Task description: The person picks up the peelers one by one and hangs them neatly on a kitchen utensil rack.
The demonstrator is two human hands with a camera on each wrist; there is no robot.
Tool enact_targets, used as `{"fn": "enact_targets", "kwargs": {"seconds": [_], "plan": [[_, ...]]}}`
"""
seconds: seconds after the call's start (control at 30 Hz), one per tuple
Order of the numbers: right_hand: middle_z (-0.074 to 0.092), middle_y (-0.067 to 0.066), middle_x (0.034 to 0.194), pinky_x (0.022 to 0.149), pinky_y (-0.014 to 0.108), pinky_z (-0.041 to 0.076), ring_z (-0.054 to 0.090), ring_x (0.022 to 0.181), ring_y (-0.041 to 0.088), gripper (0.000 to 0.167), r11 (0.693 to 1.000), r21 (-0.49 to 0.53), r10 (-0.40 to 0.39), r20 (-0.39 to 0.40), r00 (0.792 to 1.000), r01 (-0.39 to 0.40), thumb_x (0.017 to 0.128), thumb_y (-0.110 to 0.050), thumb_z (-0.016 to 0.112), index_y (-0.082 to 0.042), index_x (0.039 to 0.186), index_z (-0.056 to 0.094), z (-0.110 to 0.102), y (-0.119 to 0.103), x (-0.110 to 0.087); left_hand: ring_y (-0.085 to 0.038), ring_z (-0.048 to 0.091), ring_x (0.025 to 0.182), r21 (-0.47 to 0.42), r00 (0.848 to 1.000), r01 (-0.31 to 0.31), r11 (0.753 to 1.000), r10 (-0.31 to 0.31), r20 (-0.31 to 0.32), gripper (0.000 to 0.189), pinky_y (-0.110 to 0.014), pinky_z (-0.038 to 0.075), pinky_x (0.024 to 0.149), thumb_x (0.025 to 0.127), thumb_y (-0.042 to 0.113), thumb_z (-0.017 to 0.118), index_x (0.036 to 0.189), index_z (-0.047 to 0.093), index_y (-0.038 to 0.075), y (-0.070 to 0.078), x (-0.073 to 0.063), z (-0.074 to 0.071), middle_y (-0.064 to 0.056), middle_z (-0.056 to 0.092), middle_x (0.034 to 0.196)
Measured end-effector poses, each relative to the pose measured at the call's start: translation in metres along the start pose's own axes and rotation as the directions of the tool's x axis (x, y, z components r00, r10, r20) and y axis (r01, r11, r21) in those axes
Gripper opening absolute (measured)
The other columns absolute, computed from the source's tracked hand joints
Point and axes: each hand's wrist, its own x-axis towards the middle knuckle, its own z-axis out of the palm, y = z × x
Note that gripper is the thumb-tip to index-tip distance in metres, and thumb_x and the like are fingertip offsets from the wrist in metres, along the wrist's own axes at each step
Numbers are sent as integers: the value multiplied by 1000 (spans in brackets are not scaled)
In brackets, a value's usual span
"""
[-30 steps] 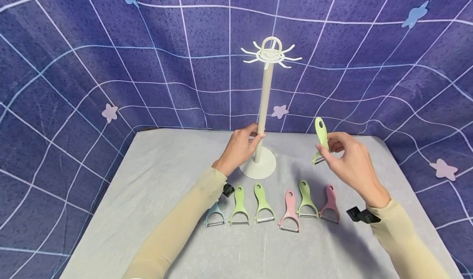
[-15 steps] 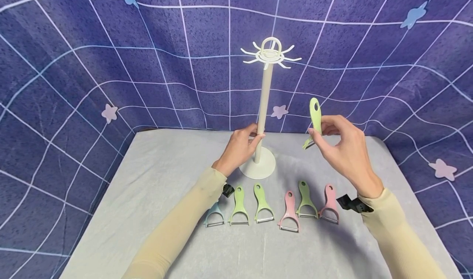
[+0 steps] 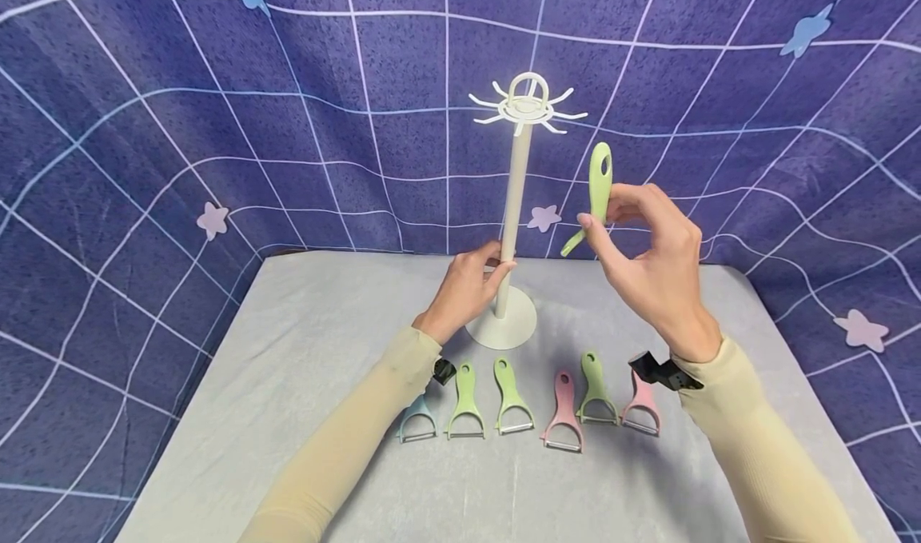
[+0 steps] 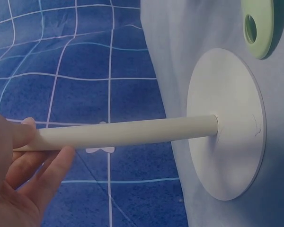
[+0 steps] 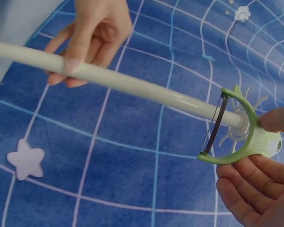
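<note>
A white stand with a round base rises upright from the table, topped by a ring of curved hooks with a loop. Around the lower pole, my left hand grips with thumb and fingers. To the right of the pole, my right hand pinches a green peeler in the air, its holed handle end up and its blade end down. The right wrist view shows that peeler's blade and green fork, apart from the pole behind it. All the hooks are bare.
In front of the stand lie several peelers: a blue one partly behind the left sleeve, green ones, and pink ones. A purple curtain hangs close behind the table.
My right hand has lifted the green peeler upward and leftward, closer to the hooks. My left hand and the stand have stayed in place.
</note>
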Motion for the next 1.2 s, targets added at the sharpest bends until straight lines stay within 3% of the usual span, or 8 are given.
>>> {"fn": "enact_targets", "kwargs": {"seconds": [0.2, 0.67, 1.0, 1.2], "plan": [[71, 10, 92, 85, 24, 53, 69, 86, 27, 23, 999, 20, -32, -13, 999, 32, 93, -15, 83, 0, 108, 76, 9, -7, 13, -27, 78, 108, -7, 1000, 6, 1000, -5, 4, 19, -27, 65, 91, 109, 22, 67, 116, 69, 5, -1, -1, 1, -14, 78, 111], [71, 7, 91, 82, 25, 54, 68, 86, 17, 22, 997, 42, -68, 20, 997, 67, 95, -18, 82, -3, 110, 76, 20, -10, 30, -27, 78, 108, -14, 1000, 1, 1000, -1, 0, 19, -26, 65, 91, 109, 22, 67, 115, 69, 5, -2, -1, 0, -13, 78, 111], [72, 8, 92, 82, 23, 56, 70, 86, 18, 24, 997, 33, -74, 51, 996, 73, 97, -21, 81, -2, 111, 76, 26, -6, 32, -27, 77, 109, -13, 1000, 4, 1000, -4, 13, 18, -25, 65, 91, 109, 22, 67, 117, 68, 5, -1, -1, -1, -13, 78, 113], [71, 7, 91, 82, 24, 56, 70, 85, 19, 22, 998, 54, -24, 37, 999, 22, 93, -16, 85, -4, 110, 77, 31, -8, 33, -28, 78, 108, -13, 1000, -4, 1000, 5, 6, 17, -25, 65, 91, 108, 20, 68, 116, 69, 5, 1, -1, -1, -14, 78, 112]]}}
